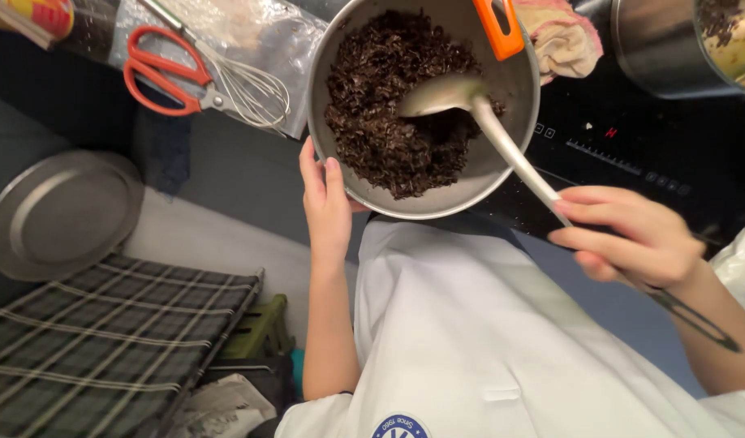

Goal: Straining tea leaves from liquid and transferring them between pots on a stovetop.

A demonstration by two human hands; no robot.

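The left hand (327,212) is clasped on the near left rim of a round grey metal pot (514,85), fingers flat on the outer wall and thumb tucked under the edge. The pot sits at the near edge of a black glass hob (632,154), and it holds a heap of dark, shredded, crumbly material (389,105) piled mostly on its left side. The right hand (632,235) is closed around the handle of a long pale metal ladle (502,138), whose bowl lies in the middle of the pot, touching the dark heap. An orange-handled tool (501,28) leans on the far rim.

Judging from this, the step in hand is stirring or turning the dark material while the pot is steadied. The next move would call for a firm hold on the rim and a sweep of the ladle under the heap without pushing it over the edge.

To the far left lie red-handled scissors (165,73) and a wire whisk (243,85); a flat round metal lid (60,212) rests on the bench to the left, and a second steel pot (665,49) stands far right.
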